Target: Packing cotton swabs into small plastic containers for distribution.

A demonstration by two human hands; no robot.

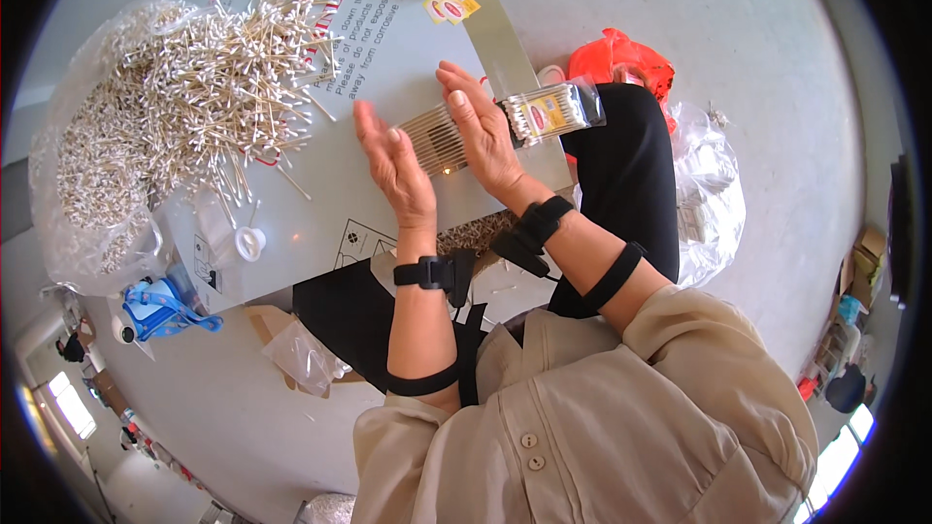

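Head view shows left hand (pixel 400 177) and right hand (pixel 487 147), fingers extended, flanking parallel wooden swab sticks (pixel 433 141), one yellow-labelled clear plastic packet (pixel 551 114) seemingly filled, a white-tipped swab heap (pixel 209 87) left loose.

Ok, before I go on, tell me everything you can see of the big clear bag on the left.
The bag looks like thin, wrinkled clear plastic, bulging with loose swabs that have pale sticks and white tips. It lies slumped at the left side of the grey table, open toward the right, with swabs spilling onto the tabletop. Neither the left hand nor the right hand touches it.
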